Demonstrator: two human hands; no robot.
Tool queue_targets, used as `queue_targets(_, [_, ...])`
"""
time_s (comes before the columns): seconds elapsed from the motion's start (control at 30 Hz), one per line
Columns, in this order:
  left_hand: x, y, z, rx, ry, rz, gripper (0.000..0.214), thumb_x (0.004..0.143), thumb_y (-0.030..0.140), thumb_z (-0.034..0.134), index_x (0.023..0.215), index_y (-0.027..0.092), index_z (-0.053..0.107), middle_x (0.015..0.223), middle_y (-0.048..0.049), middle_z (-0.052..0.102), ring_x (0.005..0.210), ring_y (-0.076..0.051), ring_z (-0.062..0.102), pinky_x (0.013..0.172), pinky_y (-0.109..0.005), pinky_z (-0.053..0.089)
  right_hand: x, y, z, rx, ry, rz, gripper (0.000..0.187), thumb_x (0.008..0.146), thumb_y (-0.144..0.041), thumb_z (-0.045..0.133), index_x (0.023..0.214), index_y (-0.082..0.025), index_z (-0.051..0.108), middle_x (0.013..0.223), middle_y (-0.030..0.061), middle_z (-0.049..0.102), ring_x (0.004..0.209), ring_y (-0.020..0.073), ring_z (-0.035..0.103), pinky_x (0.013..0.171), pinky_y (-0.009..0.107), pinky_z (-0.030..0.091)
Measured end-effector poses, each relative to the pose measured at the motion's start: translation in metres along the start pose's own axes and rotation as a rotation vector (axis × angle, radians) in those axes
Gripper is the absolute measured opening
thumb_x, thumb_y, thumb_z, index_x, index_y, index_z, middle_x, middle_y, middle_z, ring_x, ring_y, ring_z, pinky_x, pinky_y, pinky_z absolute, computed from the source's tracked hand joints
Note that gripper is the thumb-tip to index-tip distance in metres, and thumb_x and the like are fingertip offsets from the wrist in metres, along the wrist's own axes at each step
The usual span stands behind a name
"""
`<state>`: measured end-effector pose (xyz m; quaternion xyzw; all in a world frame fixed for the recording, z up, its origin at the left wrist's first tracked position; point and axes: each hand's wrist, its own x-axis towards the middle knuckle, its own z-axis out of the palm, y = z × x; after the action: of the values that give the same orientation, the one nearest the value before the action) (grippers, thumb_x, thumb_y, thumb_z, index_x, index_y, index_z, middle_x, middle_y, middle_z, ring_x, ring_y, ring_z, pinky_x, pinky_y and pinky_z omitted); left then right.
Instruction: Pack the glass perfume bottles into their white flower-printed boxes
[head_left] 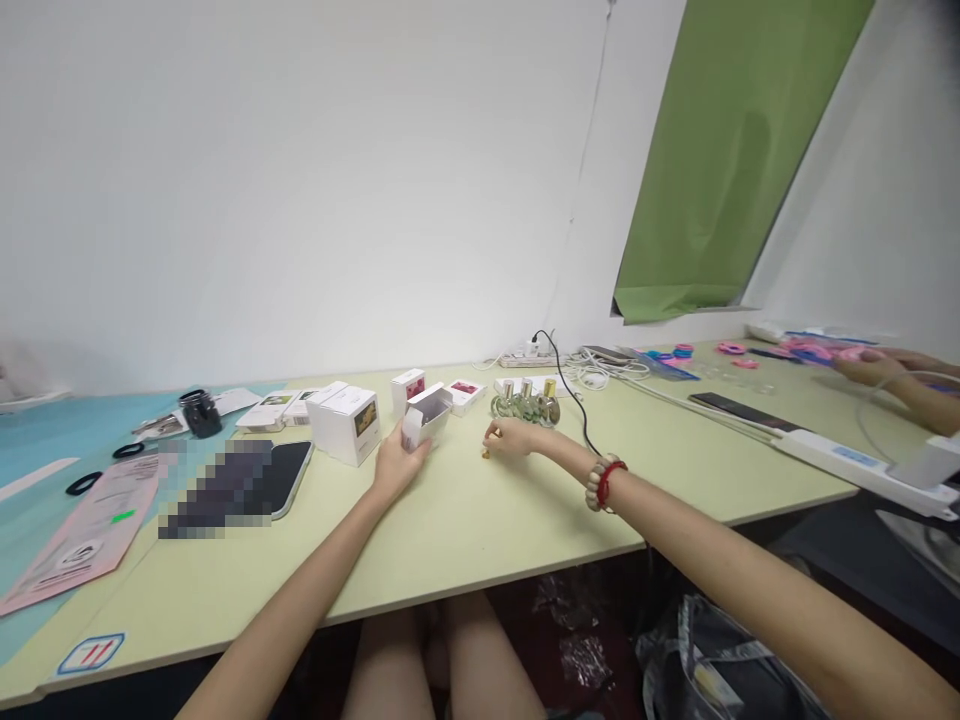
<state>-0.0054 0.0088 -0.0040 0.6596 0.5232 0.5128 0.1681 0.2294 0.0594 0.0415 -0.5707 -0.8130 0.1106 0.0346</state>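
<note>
In my left hand [400,462] is a small white cardboard box [429,415], tilted, with its end open toward the right. My right hand [510,438], a beaded bracelet [600,483] on its wrist, is closed in a pinch low over the table. A small gold-coloured piece [486,453] shows at its fingertips; its kind is too small to make out. Just behind that hand stand several small glass bottles [527,405] with silver and gold caps. Two white boxes with red pictures, one upright [407,387] and one flat [466,396], are behind the held box.
Left of my left hand are white boxes [341,428], a phone [289,478], a dark jar [199,413] and a pink packet [90,540]. A black cable [562,370] and power strips [855,465] lie right. Another person's hand [870,368] works at far right.
</note>
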Motion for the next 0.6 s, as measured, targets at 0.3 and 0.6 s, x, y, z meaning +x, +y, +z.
queue_targets(0.3, [-0.001, 0.000, -0.003, 0.035, 0.037, 0.055, 0.023, 0.058, 0.016, 0.053, 0.081, 0.015, 0.059, 0.068, 0.0010, 0.059, 0.062, -0.013, 0.052, 0.055, -0.021, 0.037, -0.016, -0.012, -0.021, -0.199, -0.019, 0.042, 0.034, 0.044, -0.012, 0.077, 0.078, -0.012, 0.070, 0.083, 0.0111, 0.067, 0.077, 0.0268, 0.062, 0.060, 0.027, 0.043])
queue_targets(0.6, [-0.001, -0.002, -0.003, 0.167, 0.041, 0.144, 0.019, 0.059, 0.019, 0.053, 0.076, 0.016, 0.060, 0.064, 0.0007, 0.060, 0.058, -0.014, 0.053, 0.053, -0.022, 0.038, -0.046, -0.040, -0.038, -0.156, 0.188, -0.028, 0.032, 0.061, -0.041, 0.070, 0.086, -0.022, 0.066, 0.095, 0.0028, 0.063, 0.088, 0.0196, 0.058, 0.062, 0.024, 0.040])
